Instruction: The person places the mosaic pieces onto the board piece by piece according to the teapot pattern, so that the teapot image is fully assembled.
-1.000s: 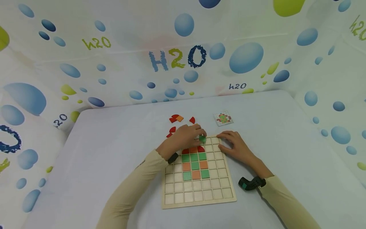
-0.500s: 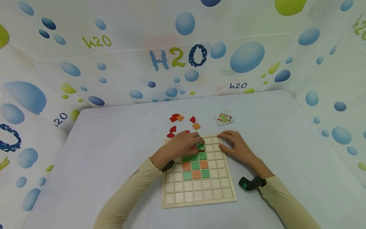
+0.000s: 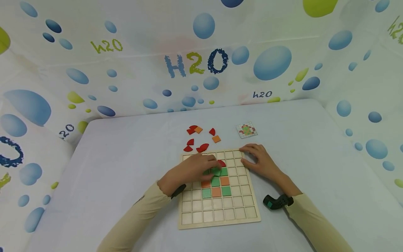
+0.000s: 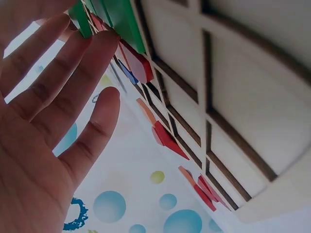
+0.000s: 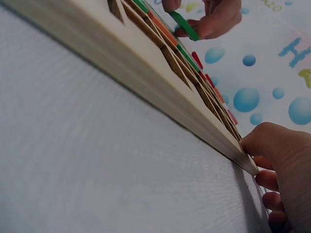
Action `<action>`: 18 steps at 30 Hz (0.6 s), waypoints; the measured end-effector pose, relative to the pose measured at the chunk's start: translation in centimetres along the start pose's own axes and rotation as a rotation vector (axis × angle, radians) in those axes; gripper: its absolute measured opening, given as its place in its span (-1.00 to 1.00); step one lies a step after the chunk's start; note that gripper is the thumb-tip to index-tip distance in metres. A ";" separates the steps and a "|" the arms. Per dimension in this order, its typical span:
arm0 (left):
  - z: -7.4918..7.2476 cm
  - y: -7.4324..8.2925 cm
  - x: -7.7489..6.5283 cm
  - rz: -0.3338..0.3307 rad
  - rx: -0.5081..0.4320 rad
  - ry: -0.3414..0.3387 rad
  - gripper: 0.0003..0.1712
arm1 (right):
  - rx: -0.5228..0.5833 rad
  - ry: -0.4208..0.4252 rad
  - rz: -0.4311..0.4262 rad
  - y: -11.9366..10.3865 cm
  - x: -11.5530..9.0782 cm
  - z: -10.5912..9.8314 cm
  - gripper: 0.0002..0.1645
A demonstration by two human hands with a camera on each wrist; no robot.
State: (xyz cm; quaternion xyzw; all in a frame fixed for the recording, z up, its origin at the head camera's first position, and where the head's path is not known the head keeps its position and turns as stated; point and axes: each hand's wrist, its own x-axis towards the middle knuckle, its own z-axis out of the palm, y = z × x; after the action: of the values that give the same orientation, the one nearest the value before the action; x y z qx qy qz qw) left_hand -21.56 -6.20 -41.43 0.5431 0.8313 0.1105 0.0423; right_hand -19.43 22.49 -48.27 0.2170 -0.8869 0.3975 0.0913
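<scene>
My left hand (image 3: pixel 196 168) pinches a green square tile (image 5: pixel 184 25) between thumb and fingertips, tilted above the middle of the wooden grid board (image 3: pixel 220 226). In the head view the held tile overlaps the row of green tiles set in the board. Orange and green tiles (image 3: pixel 226 190) fill several cells toward the near side, and a red quarter-circle piece (image 3: pixel 221 163) shows just beyond the fingers. The left hand hides part of the pattern. My right hand (image 3: pixel 261 161) grips the board's far right corner, thumb on the frame and fingers around the edge.
Behind the board lie loose red quarter-circle pieces (image 3: pixel 188 148) and orange squares (image 3: pixel 216 139). A small pattern card (image 3: pixel 246 130) rests farther back on the white tabletop (image 3: pixel 132 147). A printed backdrop (image 3: pixel 132 63) rises behind the table.
The left hand, pinching the green tile, has moved from the board's far edge toward me, uncovering an orange tile and red pieces behind the board. The right hand has stayed put.
</scene>
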 end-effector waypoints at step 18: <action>0.5 1.5 -1.6 0.076 -0.090 -0.031 -0.76 | -0.006 0.002 -0.001 0.1 0.0 0.0 -0.54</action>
State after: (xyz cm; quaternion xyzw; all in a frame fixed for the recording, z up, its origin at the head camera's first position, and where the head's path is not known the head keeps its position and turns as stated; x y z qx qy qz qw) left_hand -19.52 -6.99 -41.65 0.5733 0.8036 0.1407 0.0755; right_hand -19.48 22.56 -48.31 0.2169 -0.8878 0.3950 0.0932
